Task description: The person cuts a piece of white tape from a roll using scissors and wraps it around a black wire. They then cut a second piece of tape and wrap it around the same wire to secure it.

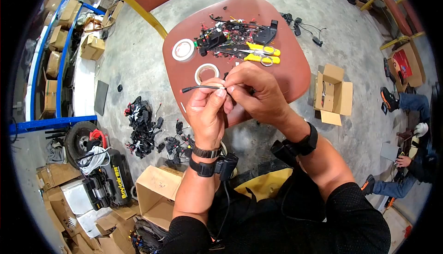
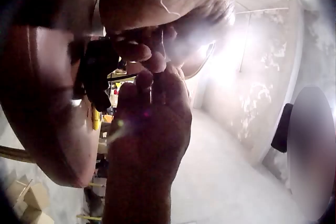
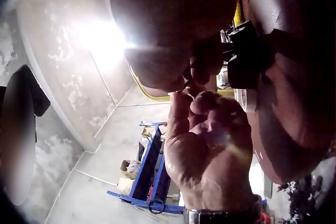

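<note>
My left hand pinches a thin black cable between thumb and fingers. One end of the cable sticks out to the left with a thicker black tip. My right hand meets it fingertip to fingertip and pinches the cable's other end, where a small pale spot shows. Both hands are above the near part of the brown chair seat. In the right wrist view a dark blocky piece shows beside the fingers. The fingertips hide most of the cable's end.
On the seat lie two tape rolls, yellow-handled cutters and a heap of small black and red parts. Black cabled parts lie on the floor at left. Open cardboard boxes stand on both sides. Another person sits at far right.
</note>
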Demonstrator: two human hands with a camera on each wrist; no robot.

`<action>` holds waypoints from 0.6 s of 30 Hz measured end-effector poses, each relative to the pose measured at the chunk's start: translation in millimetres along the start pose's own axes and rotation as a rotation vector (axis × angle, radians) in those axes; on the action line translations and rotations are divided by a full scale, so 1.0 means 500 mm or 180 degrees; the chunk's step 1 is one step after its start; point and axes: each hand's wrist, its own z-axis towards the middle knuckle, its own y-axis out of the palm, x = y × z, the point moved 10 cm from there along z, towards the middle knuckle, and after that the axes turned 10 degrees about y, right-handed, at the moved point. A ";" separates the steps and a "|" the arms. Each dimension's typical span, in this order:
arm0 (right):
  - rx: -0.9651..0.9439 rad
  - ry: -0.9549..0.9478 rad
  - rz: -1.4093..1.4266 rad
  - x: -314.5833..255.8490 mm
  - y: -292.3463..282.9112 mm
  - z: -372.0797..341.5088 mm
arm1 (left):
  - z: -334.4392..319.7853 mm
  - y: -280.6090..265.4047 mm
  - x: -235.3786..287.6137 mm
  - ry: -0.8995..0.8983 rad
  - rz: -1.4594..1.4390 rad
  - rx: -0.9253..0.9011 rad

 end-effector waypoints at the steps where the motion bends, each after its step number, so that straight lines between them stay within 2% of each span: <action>1: 0.0042 -0.0026 -0.0006 -0.002 0.000 -0.001 | 0.000 0.000 -0.003 -0.0035 -0.0036 -0.0025; 7: 0.0157 -0.0385 -0.0485 -0.015 0.004 -0.009 | -0.001 -0.007 -0.010 -0.0133 -0.0155 0.0031; 10: 0.0072 -0.0136 -0.0139 -0.024 -0.002 -0.005 | 0.002 -0.004 -0.006 -0.0111 -0.0113 0.0001; 13: -0.0041 -0.0491 -0.0232 -0.039 -0.013 0.007 | 0.008 0.009 0.007 0.0058 0.0025 -0.0205; 16: -0.0098 0.0201 0.0317 -0.006 -0.017 0.014 | 0.011 0.015 0.017 0.0165 0.0244 -0.0326; 18: -0.0314 0.0327 0.0143 -0.010 -0.013 0.017 | 0.010 0.016 0.023 0.0214 0.0446 -0.0375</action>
